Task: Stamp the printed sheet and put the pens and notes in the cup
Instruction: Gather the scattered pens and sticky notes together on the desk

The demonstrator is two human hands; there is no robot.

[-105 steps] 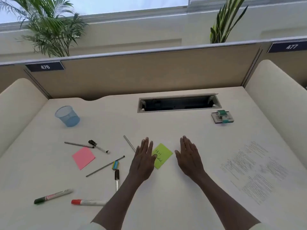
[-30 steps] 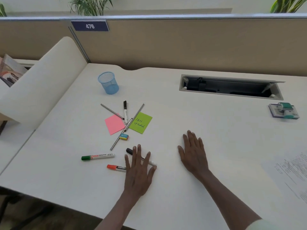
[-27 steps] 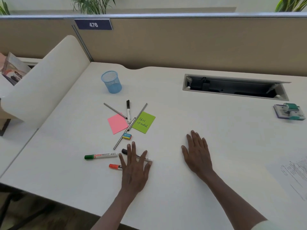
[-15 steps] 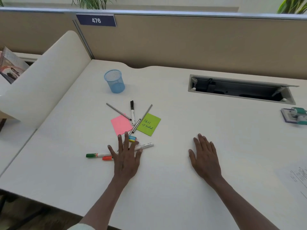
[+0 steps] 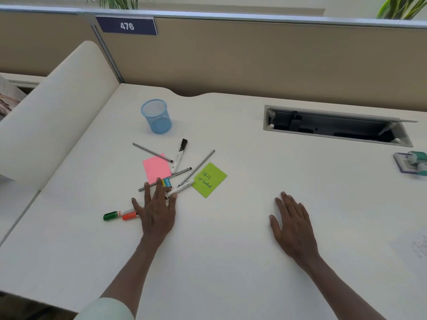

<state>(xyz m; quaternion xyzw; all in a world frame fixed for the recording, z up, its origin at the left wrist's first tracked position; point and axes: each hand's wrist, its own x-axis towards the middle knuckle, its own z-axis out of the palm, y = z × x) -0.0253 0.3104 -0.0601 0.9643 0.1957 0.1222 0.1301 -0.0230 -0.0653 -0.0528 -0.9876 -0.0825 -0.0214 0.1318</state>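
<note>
My left hand [image 5: 157,211] lies flat and spread on the desk, covering parts of a green-capped marker [image 5: 113,215], an orange-capped marker [image 5: 129,217] and a white pen [image 5: 181,187]. Its fingertips reach a small blue eraser [image 5: 166,182] and a thin grey pen [image 5: 175,173]. Beyond lie a pink note [image 5: 156,168], a green note [image 5: 209,180] with writing, a black-capped marker [image 5: 179,154] and two more grey pens [image 5: 151,152] [image 5: 199,166]. The blue mesh cup [image 5: 157,116] stands upright behind them. My right hand [image 5: 292,224] rests flat, holding nothing. The stamp [image 5: 412,162] and printed sheet [image 5: 419,247] sit at the right edge.
An open cable tray [image 5: 335,125] is sunk into the desk at the back right. A tan partition [image 5: 254,56] closes the back, and a rounded cream divider [image 5: 53,112] closes the left side. The desk's front edge runs below my left forearm.
My left hand has slid forward and left over the markers, pushing them together toward the notes. The white pen has swung up against the green note. My right hand stays flat.
</note>
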